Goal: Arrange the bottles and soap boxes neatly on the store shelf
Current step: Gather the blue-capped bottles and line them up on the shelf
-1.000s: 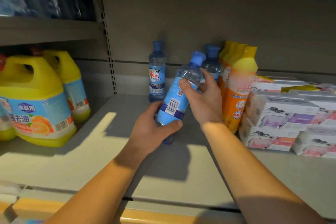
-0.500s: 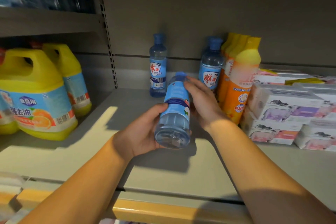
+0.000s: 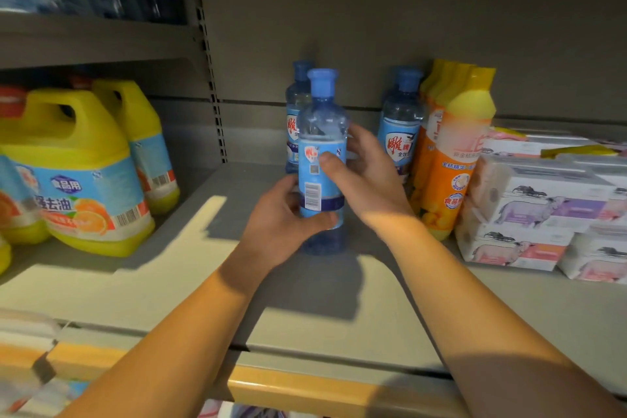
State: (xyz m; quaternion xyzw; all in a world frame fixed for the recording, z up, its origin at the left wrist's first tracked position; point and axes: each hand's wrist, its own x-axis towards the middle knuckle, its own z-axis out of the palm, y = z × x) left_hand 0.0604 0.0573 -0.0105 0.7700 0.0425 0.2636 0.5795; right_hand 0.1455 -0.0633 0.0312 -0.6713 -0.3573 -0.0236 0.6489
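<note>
You are facing a flat grey metal shelf (image 3: 190, 285). At 9 o'clock, 2 glossy yellow handled jugs (image 3: 73, 176) are standing; at 3 o'clock, stacked white soap boxes (image 3: 539, 210). Your left hand (image 3: 285, 224) and right hand (image 3: 364, 176) are both curling around 1 upright clear blue bottle (image 3: 320, 163) at centre, resting on the shelf; 2 more are standing behind it.

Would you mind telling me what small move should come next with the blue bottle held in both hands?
Probably turn the blue bottle so its front label faces out: its barcode faces the camera, while the neighbouring bottle shows its front.
</note>
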